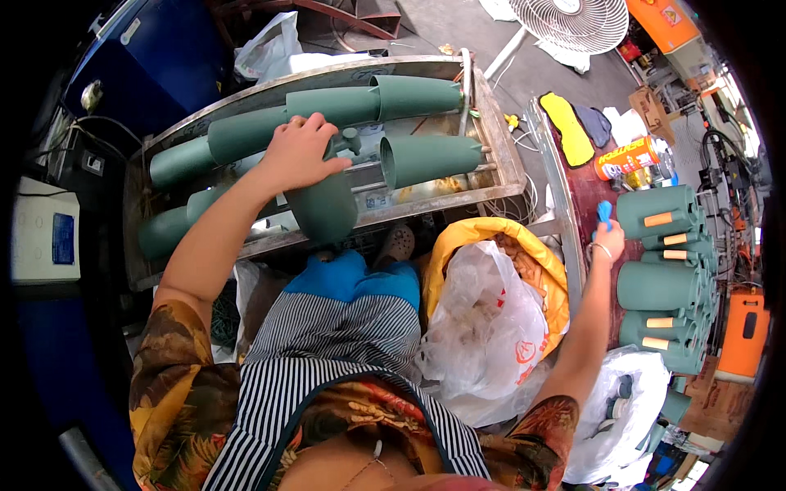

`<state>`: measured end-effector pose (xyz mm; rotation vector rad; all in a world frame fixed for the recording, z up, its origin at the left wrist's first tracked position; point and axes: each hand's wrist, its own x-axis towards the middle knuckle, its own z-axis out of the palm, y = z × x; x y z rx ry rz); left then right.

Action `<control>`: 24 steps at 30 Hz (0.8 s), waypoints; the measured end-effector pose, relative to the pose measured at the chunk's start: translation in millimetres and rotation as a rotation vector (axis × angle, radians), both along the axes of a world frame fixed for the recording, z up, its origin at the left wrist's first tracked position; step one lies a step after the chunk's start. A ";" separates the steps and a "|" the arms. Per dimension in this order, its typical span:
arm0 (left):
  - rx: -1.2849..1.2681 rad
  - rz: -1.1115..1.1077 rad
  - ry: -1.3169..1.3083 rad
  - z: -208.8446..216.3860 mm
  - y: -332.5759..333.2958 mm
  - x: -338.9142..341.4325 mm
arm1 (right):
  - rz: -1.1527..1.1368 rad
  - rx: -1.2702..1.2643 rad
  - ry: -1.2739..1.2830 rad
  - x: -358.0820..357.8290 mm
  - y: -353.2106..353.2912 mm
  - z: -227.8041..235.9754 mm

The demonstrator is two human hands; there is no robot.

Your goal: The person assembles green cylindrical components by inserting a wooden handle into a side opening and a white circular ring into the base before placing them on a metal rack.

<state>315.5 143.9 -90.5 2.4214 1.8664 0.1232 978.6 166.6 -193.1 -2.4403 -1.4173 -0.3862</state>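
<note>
My left hand [303, 155] is closed over the top of a dark green plastic pot [323, 209] with a small knob-like piece [350, 141] beside the fingers. The pot is tilted at the near edge of a long wooden crate [499, 147]. More green pots lie in that crate, several nested end to end in a far row [336, 104] and one lying alone [430, 159] on the right. At the right, my right hand [608, 239] is closed round a small blue tool [604, 213], only partly visible, over the dark red tabletop [580, 184].
Green pots with orange strips [659, 282] are stacked on the right. A yellow sack [442, 254] holding a clear plastic bag [483, 311] stands between my arms. An orange can [626, 159] and yellow cloth [566, 131] lie on the table; a fan [569, 29] stands beyond.
</note>
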 end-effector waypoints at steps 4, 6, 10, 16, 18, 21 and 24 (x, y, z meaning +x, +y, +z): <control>-0.117 0.109 0.023 -1.2 16.7 12.7 | 0.403 0.399 0.456 -167.1 -17.0 16.2; -0.028 0.068 -0.009 -4.1 -1.0 5.4 | 0.463 0.347 1.028 -300.9 -43.3 31.8; 0.259 -0.088 -0.137 -11.1 -63.9 6.1 | 0.964 0.390 1.314 -484.2 -90.6 50.0; 0.497 0.020 -0.407 -4.5 -166.8 -39.4 | 0.910 0.349 1.426 -578.7 -140.2 10.5; 0.517 0.138 -0.453 -12.7 -199.0 -63.9 | 0.967 0.299 1.142 -593.6 -167.3 14.5; 0.484 0.344 -0.581 -39.2 -220.9 -92.4 | 1.103 0.285 0.987 -631.8 -231.5 7.8; 0.515 0.400 -0.792 -60.4 -237.5 -105.2 | 1.159 0.263 0.750 -649.1 -256.0 11.6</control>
